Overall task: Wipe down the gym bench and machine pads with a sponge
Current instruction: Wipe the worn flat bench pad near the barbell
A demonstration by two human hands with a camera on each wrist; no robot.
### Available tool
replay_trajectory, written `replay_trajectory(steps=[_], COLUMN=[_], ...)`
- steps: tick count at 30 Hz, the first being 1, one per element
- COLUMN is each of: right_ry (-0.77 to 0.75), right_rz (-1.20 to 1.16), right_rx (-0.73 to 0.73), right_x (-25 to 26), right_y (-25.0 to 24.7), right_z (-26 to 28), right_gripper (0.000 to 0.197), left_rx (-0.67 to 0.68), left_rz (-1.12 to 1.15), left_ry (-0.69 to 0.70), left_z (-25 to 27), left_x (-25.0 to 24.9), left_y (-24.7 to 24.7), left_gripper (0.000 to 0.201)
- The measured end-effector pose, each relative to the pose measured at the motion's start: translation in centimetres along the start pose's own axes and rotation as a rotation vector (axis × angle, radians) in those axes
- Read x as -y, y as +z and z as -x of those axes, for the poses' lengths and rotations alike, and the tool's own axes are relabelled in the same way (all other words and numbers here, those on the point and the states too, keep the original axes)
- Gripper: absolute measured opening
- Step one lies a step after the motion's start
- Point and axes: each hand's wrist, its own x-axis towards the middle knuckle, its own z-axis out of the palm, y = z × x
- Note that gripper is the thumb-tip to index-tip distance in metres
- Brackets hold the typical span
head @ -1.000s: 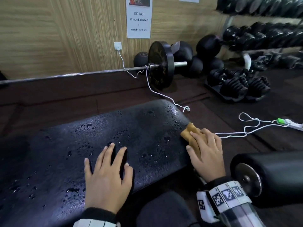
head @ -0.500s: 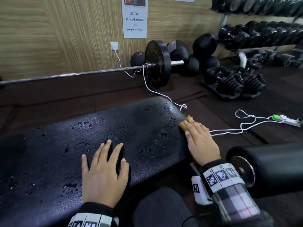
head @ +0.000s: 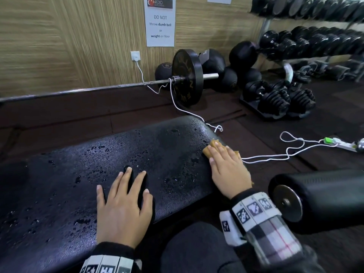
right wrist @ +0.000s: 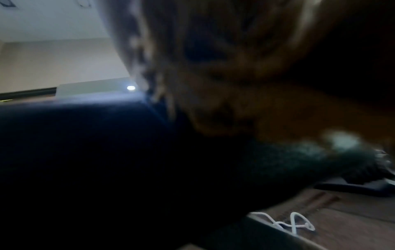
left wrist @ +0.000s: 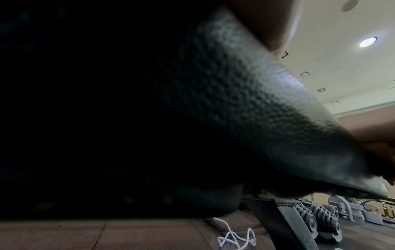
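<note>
Most of the sponge [head: 213, 147] is hidden beneath the right hand [head: 228, 170], and the right wrist view is blurred. The right fingers [head: 215, 154] are laid straight, pressed together on the tan sponge at the bench [head: 88, 174] edge (droplets are seen). The left hand [head: 123, 209] is rested flat, fingers spread.

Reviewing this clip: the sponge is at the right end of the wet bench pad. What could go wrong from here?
1. The right hand presses the sponge at the very edge of the bench pad; another push outward could carry it off onto the floor.
2. A white cable and a power strip lie on the floor just past that edge, so flicked droplets might reach them.
3. The left hand rests flat on wet vinyl and could slip.
</note>
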Motion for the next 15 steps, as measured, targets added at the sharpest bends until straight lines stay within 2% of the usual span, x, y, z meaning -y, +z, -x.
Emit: replay_trajectory(steps=[3, 7, 10, 15], right_ry=[0.073, 0.127, 0.086, 0.006], right_rz=[-0.015, -0.052, -0.045, 0.02], right_rx=[0.072, 0.003, -0.015, 0.003], right_x=[-2.4, -2.4, -0.1, 2.7], right_y=[0.1, -0.4, -0.5, -0.6], right_z=[-0.8, 2.3, 4.0, 2.0], right_gripper=[0.06, 0.057, 0.058, 0.05], left_rx=[-0.002, -0.002, -0.012, -0.008], left_rz=[-0.001, 0.0, 0.005, 0.0], left_ry=[0.003, -0.009, -0.01, -0.008], left_z=[0.1, 0.0, 0.0, -0.1], left_x=[0.0, -0.2, -0.3, -0.2], left_y=[-0.1, -0.1, 0.0, -0.1], left_gripper=[0.057, 0.057, 0.056, 0.057])
